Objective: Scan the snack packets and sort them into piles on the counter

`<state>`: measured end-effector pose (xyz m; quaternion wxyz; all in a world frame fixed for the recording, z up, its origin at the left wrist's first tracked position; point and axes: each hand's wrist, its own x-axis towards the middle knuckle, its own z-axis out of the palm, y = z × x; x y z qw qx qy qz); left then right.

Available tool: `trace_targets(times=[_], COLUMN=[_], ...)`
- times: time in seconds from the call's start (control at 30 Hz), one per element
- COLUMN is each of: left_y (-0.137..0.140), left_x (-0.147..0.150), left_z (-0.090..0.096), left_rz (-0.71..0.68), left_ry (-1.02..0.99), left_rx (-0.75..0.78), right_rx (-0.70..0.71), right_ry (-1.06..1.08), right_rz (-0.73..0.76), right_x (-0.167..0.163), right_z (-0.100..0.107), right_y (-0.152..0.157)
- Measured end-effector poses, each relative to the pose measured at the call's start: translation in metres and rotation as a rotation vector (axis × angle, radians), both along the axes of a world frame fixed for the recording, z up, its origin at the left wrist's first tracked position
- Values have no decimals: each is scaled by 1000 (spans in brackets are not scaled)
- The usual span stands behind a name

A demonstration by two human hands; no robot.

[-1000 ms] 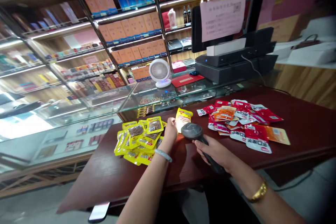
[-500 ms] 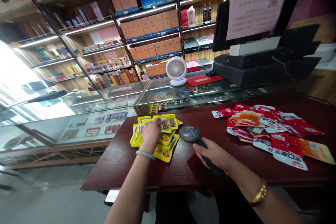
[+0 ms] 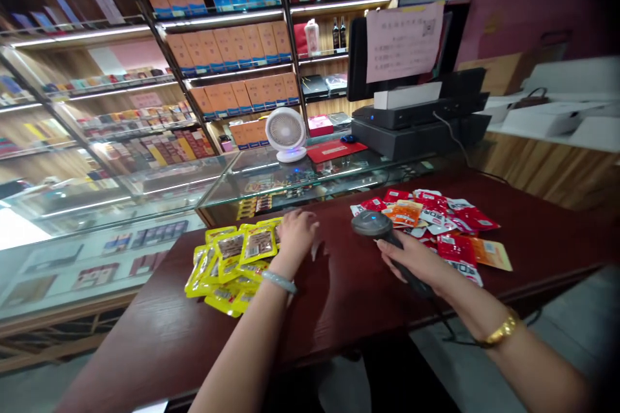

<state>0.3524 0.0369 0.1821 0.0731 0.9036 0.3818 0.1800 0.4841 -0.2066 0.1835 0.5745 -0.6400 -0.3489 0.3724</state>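
Note:
My right hand (image 3: 414, 258) is wrapped round the handle of a dark grey barcode scanner (image 3: 372, 224), whose head points left above the table. Just right of a heap of yellow snack packets (image 3: 230, 248) is my left hand (image 3: 298, 235), palm down with its fingers apart. Nothing shows in its grasp, and it partly covers the heap's right edge. Clear windows on the upper packets show brown contents. Beyond the scanner lies a pile of red, white and orange snack packets (image 3: 455, 248), partly hidden by my right hand.
The dark red-brown table (image 3: 329, 310) meets a glass display counter (image 3: 217, 200). On the glass stand a white fan (image 3: 285, 132) and a red folder (image 3: 334, 150). A monitor with a paper sheet (image 3: 404, 42) and a black cash drawer (image 3: 416, 135) are behind the packets.
My left hand has moved off the top of the yellow packets to their right side. The scanner has come nearer the red packets. The whole view has turned to the right.

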Motion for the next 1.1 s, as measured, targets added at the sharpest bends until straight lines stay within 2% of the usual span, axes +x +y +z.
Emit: trace_targets(times=[0.1, 0.2, 0.3, 0.37, 0.5, 0.6, 0.73, 0.9, 1.0, 1.1], left_y=[-16, -28, -32, -30, -27, -28, -31, -26, -19, -16], left_x=[65, 122, 160, 173, 170, 151, 121, 99, 94, 95], left_z=[-15, -27, -37, -41, -45, -44, -45, -50, -50, -48], left_rz=[-155, -228, -227, -213, -205, -151, -47, -55, -107, -178], left_ry=[21, 49, 59, 83, 103, 47, -115, -307, -349, -343], left_rx=[-106, -141, -133, -142, -144, -141, -260, -359, -375, -354], right_rx=[-6, -20, -35, -26, -9, 34, 53, 56, 33, 45], right_ry=[10, 12, 56, 69, 93, 106, 55, 54, 36, 27], right_rz=[-82, -139, -176, -189, -213, -213, -190, -133, -199, -268], right_x=[21, 34, 43, 49, 64, 74, 68, 24, 4, -5], right_z=[-1, -9, -19, -23, -17, -4, 6, -19, -37, -46], right_y=[-23, -41, -53, -58, -60, -50, -27, -17, -20, -21])
